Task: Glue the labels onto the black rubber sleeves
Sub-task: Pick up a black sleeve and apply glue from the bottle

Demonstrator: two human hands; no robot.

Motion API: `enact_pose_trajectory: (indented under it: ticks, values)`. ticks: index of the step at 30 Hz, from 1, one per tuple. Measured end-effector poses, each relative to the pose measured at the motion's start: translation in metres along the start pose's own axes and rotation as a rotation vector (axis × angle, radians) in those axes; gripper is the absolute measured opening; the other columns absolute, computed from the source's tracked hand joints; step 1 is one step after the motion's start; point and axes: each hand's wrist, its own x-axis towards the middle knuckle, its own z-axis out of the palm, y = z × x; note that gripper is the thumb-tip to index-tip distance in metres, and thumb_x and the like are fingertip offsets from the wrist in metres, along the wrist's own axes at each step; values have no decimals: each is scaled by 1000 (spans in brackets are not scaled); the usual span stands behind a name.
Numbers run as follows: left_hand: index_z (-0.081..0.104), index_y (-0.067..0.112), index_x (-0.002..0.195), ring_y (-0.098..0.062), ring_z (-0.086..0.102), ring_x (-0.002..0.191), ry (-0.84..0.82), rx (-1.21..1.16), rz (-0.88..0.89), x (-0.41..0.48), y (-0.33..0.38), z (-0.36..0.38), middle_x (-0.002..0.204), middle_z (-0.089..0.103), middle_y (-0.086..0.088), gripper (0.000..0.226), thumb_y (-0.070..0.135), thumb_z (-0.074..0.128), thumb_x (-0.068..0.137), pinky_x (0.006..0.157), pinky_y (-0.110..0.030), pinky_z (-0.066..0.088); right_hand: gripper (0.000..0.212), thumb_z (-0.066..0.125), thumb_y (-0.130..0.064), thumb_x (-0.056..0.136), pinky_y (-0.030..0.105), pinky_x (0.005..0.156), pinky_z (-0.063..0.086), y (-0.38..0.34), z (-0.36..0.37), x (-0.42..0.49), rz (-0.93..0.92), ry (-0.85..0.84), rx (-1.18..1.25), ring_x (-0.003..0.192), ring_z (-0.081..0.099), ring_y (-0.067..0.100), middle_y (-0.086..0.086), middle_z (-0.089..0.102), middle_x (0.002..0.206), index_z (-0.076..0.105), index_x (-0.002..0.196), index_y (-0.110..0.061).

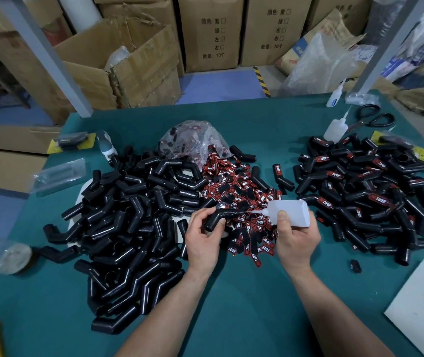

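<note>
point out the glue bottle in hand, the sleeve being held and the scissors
glue bottle [289,211]: head view, middle of its white body
held sleeve [216,218]: head view, on its bend
scissors [364,121]: head view, where the black handles meet
</note>
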Motion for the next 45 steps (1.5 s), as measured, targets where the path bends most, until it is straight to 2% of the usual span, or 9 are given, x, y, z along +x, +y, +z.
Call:
enact_pose_trajectory:
  ticks: [7,10,16,26,31,36,40,43,45]
  values:
    - [75,48,100,0,70,94,-3,8,65,-2,4,1,112,67,12,54,-5,76,88,71,-13,58,22,65,-37,81,5,64,44,0,2,-4,13,-17,1,69,59,-12,-29,66,79,59,91,-18]
    - [75,43,101,-1,71,93,-6,-11,50,-2,0,0,114,69,7,50,-6,76,88,71,-15,58,19,64,-35,81,5,64,44,0,0,-2,15,34,25,69,59,-13,-30,66,78,58,88,-18]
    - [72,25,105,-1,71,94,-1,-50,59,-1,-4,1,118,69,-12,43,-14,72,87,73,-10,55,33,61,-39,81,7,68,46,1,-2,10,51,181,89,72,61,-13,-32,68,80,59,96,-10]
    - [76,42,98,-2,72,92,-5,-57,53,-1,-3,0,119,68,-9,55,-12,73,87,71,-15,58,29,63,-36,81,3,65,43,-4,-3,2,-14,107,25,71,58,-16,-26,65,73,57,92,-10]
    - [76,42,100,-5,72,93,5,-34,38,0,-5,-1,116,70,6,52,-9,75,87,70,-19,60,27,62,-34,82,2,67,43,-2,-2,3,-29,70,43,73,60,-16,-35,66,82,58,93,-9]
    - [75,41,99,-4,71,92,9,-37,27,1,-5,0,115,70,4,52,-9,74,87,68,-24,61,13,71,-37,76,12,64,48,7,-2,8,101,62,193,69,60,-6,-22,68,75,68,83,-26]
    - [75,40,99,-2,71,89,13,-35,29,0,-3,0,113,71,5,49,-8,74,88,68,-22,60,35,81,-29,72,25,76,54,8,-9,20,128,-78,235,84,65,10,-10,70,94,68,104,-37]
    - [75,40,99,-1,71,86,7,-40,20,0,-3,-1,111,72,9,48,-7,74,89,68,-20,60,48,83,-23,76,18,82,53,9,-21,33,81,-210,105,92,67,6,-10,72,102,63,116,-40]
    - [74,41,99,0,71,86,0,-34,22,0,-3,-1,111,72,10,48,-6,75,89,69,-19,59,51,81,-17,81,13,85,49,12,-29,43,59,-257,-73,94,64,1,-21,68,105,62,122,-41]
